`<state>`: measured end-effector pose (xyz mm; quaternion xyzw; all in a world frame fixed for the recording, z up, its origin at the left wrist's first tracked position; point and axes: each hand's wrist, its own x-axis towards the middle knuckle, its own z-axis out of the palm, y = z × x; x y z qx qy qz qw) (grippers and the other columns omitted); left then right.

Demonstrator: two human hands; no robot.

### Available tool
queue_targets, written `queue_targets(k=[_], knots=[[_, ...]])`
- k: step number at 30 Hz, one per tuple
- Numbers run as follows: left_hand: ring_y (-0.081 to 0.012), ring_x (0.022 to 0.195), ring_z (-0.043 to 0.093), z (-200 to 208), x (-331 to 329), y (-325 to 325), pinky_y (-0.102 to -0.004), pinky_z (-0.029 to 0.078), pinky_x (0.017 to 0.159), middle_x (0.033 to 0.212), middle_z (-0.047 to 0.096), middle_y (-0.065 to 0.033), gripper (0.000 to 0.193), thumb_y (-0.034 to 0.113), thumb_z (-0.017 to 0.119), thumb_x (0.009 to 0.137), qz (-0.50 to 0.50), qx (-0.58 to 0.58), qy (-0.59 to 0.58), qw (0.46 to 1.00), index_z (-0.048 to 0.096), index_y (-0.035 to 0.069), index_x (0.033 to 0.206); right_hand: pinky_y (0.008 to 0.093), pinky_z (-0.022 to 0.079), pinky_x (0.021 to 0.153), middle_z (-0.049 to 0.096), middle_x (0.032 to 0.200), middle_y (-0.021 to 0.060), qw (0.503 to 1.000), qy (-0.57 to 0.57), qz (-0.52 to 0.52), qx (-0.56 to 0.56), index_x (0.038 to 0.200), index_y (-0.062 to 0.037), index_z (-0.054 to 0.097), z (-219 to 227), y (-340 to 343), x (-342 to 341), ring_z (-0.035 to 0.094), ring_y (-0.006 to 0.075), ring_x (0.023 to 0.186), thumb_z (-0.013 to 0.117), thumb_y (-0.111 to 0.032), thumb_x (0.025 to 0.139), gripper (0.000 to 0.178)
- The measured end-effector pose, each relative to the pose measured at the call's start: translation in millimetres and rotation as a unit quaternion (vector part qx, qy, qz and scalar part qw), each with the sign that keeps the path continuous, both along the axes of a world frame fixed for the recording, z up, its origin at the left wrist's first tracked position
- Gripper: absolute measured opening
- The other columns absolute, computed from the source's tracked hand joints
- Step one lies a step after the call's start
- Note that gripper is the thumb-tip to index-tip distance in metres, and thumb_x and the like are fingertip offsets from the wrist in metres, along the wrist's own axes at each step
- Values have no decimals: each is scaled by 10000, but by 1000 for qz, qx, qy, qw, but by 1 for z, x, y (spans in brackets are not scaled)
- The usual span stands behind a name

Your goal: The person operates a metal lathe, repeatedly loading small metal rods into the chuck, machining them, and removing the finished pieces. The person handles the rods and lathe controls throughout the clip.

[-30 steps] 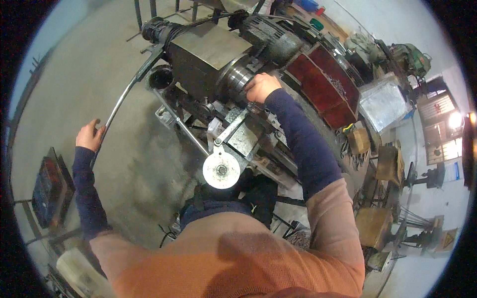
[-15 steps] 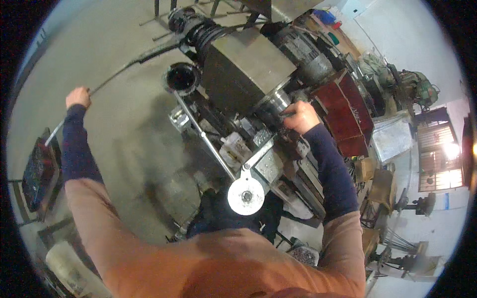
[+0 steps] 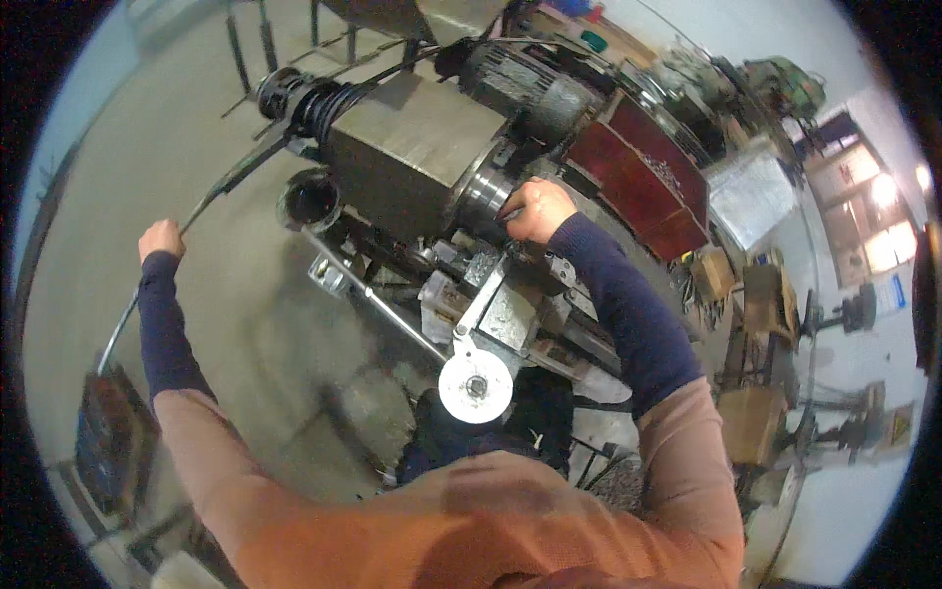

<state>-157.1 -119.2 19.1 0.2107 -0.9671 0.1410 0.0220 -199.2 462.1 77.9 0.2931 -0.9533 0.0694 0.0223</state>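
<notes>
My left hand [image 3: 162, 239] is wrapped round a long metal lever [image 3: 224, 184]. One end of the lever reaches up to the black ribbed rear end [image 3: 314, 106] of a lathe's headstock [image 3: 417, 128]; the other runs on below my fist. At the headstock's right side, my right hand [image 3: 542, 210] is closed against the front of the shiny round chuck [image 3: 481, 196]. What its fingers pinch is hidden. Nearer to me is a pale round disc [image 3: 475, 386] with an arm on the lathe's slide. A thin metal rod [image 3: 368, 292] slants from a dark open pipe [image 3: 309, 199] toward this disc.
An electric motor [image 3: 530, 88] sits behind the headstock, with a dark red open box [image 3: 638, 177] to its right. Cartons [image 3: 711, 273] and other machines [image 3: 849, 309] line the right wall. A dark block-like stand [image 3: 110, 432] is at lower left.
The view has turned, so the lathe appears further left and more level. Both hands stay where they were on the lever and at the chuck.
</notes>
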Motion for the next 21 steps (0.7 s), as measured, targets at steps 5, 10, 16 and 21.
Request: queue_targets(k=[5, 10, 16, 21], knots=[[-295, 867, 606, 1, -14, 2, -392, 490, 739, 913, 628, -128, 182, 124, 591, 728, 46, 22, -1, 999, 634, 113, 905, 382, 469, 725, 629, 742, 128, 997, -62, -42, 16, 750, -124, 697, 3, 3, 2, 578, 294, 793, 613, -216, 533, 251], [-296, 882, 596, -44, -22, 21, -389, 472, 771, 939, 625, -119, 309, 161, 568, 742, -119, 144, 235, 954, 599, 122, 1047, 414, 433, 800, 607, 931, 99, 998, 59, -9, 3, 866, -110, 664, 13, 13, 26, 524, 295, 950, 615, -175, 530, 346], [-351, 887, 589, -225, -4, 122, -409, 462, 756, 925, 616, -200, 439, 319, 642, 688, -99, 352, 98, 926, 595, -12, 971, 433, 402, 836, 576, 1015, 127, 977, 136, -45, -160, 899, -65, 628, 24, 107, 140, 496, 318, 976, 651, -121, 497, 407], [-267, 878, 611, -207, -32, 199, -386, 480, 764, 935, 635, -103, 326, 291, 690, 626, -100, 163, -115, 975, 631, 131, 904, 394, 447, 787, 601, 935, 150, 960, 98, -226, -131, 865, -40, 637, -1, 205, 232, 551, 340, 857, 631, -89, 495, 373]])
